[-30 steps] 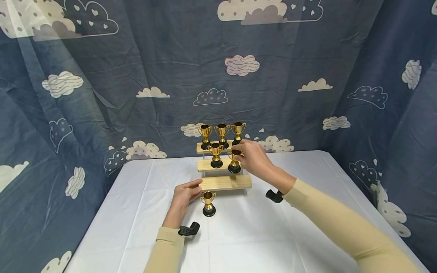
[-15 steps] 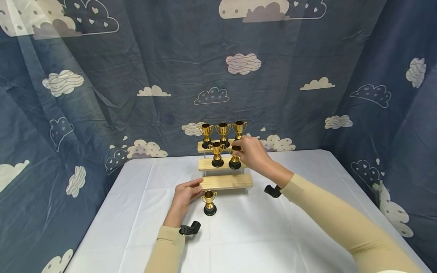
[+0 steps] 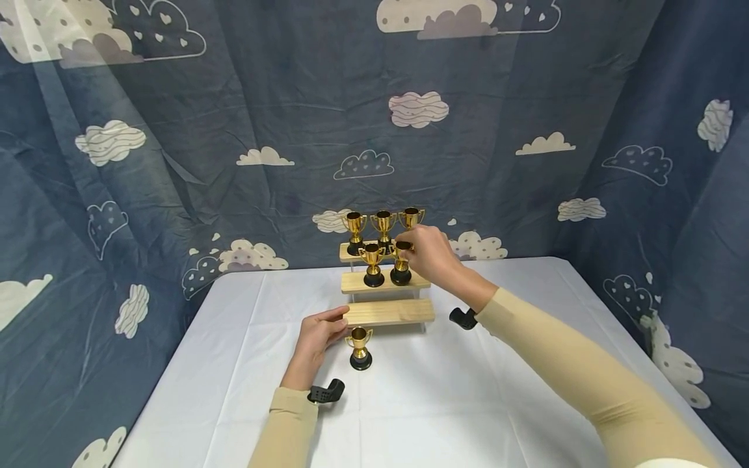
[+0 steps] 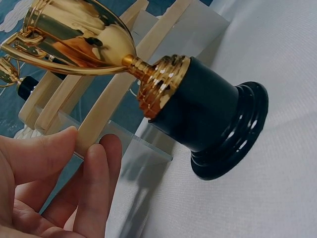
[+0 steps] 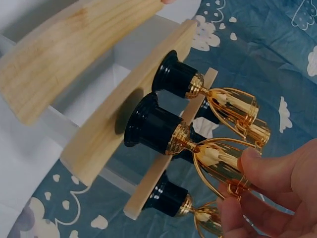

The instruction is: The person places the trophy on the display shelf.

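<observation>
My right hand (image 3: 432,255) pinches a small gold trophy cup (image 5: 153,124) by its bowl and handle. Its black base is at the middle step of a wooden three-step display stand (image 3: 389,313), right of another trophy cup (image 3: 372,266). In the right wrist view the held cup's base casts a dark shadow on the step. My left hand (image 3: 315,338) grips the left end of the lowest step, thumb on top and fingers at its edge. Beside that hand, a trophy cup (image 4: 208,114) stands upright on the table in front of the stand.
Three more trophy cups (image 3: 383,227) line the top step, the rightmost partly hidden by my right hand. A white cloth covers the table (image 3: 445,403). Behind it hangs a dark blue curtain (image 3: 292,214) with cloud prints.
My right hand has moved the trophy cup back and slightly left over the middle step. My left hand keeps its hold on the lowest step.
</observation>
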